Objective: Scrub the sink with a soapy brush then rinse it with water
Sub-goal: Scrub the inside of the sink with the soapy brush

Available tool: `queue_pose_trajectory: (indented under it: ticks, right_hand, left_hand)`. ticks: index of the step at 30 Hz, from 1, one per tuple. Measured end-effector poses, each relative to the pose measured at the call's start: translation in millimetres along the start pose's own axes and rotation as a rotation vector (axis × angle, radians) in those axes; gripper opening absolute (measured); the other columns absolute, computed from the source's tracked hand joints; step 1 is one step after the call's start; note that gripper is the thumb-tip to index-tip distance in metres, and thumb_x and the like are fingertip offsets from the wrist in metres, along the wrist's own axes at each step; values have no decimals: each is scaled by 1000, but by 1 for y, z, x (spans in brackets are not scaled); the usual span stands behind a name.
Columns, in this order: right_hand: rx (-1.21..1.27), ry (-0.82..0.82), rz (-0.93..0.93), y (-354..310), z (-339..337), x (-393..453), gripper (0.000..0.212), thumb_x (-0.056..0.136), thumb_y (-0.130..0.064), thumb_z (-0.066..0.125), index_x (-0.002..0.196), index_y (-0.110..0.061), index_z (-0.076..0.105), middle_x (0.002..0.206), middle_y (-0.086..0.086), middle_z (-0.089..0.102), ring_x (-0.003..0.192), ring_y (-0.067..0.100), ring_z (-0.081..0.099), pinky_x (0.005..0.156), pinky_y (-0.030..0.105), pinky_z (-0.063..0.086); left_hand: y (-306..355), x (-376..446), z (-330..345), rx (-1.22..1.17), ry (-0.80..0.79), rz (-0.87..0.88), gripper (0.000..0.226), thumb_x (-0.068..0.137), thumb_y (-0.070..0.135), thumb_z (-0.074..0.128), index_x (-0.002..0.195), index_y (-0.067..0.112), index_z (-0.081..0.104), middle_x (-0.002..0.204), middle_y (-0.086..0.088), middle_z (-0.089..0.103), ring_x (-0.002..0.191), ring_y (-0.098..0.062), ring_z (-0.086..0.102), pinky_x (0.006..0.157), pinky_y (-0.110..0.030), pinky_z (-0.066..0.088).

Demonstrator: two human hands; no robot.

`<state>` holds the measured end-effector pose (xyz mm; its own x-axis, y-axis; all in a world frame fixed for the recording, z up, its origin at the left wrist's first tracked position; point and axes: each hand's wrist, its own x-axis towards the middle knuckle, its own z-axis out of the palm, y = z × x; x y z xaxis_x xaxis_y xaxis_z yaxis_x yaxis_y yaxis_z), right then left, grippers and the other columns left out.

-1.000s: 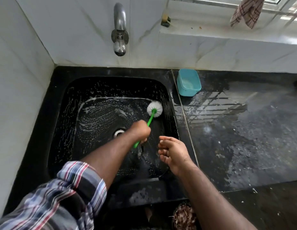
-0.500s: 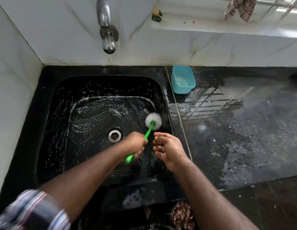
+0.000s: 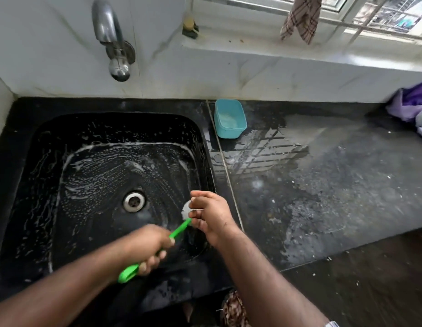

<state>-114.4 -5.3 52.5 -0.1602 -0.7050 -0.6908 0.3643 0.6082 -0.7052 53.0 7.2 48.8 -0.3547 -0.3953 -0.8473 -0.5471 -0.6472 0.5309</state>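
A: Sink [image 3: 40, 185], black, set in the left end of the worktop [image 3: 323, 197]: how far has the cleaning gone?

B: Soap streaks and curved brush marks cover the floor and walls of the basin around the drain [image 3: 133, 201]. The scrubbing therefore appears well advanced. The tap [image 3: 111, 38] on the rear wall shows no running water, so the rinse is judged not yet begun.

A: Where is the brush [image 3: 177, 231] in relation to the hands?

B: The left hand [image 3: 149, 247] is wrapped around the green handle near its lower end, over the front part of the basin. The white bristle head lies by the right wall of the basin, largely hidden behind the right hand [image 3: 212, 218]. That hand's fingers are curled, and they touch or pinch the head; which of the two cannot be told.

A: Anything else nearby?

B: A blue tub [image 3: 230, 119] stands on the worktop just beside the sink's rear right corner.
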Motion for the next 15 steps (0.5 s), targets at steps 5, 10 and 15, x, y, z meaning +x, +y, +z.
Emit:
queue_pose_trajectory:
  ticks: [5, 10, 15]
  right_hand:
    - [-13, 10, -16, -2, -1, -4, 26, 86, 2, 53, 108, -7, 64, 68, 5, 59, 48, 13, 51, 44, 22, 38]
    - [-36, 34, -42, -4, -15, -3, 26, 85, 4, 52, 108, -3, 64, 68, 7, 59, 46, 13, 49, 45, 23, 35]
    - [-24, -23, -57, -6, 0, 3, 23, 86, 7, 51, 102, -7, 61, 63, 6, 53, 41, 11, 40, 44, 18, 29]
  left_hand:
    - [61, 79, -9, -21, 331, 150, 17, 98, 10, 46, 87, 10, 58, 54, -5, 45, 27, -9, 35, 32, -12, 26]
    - [45, 56, 17, 302, 160, 71, 22, 89, 12, 44, 87, 4, 64, 54, -10, 51, 31, -16, 39, 36, -17, 34]
    - [2, -19, 6, 244, -142, -142, 6, 96, 18, 46, 96, 17, 52, 55, 1, 45, 31, -6, 32, 33, -10, 27]
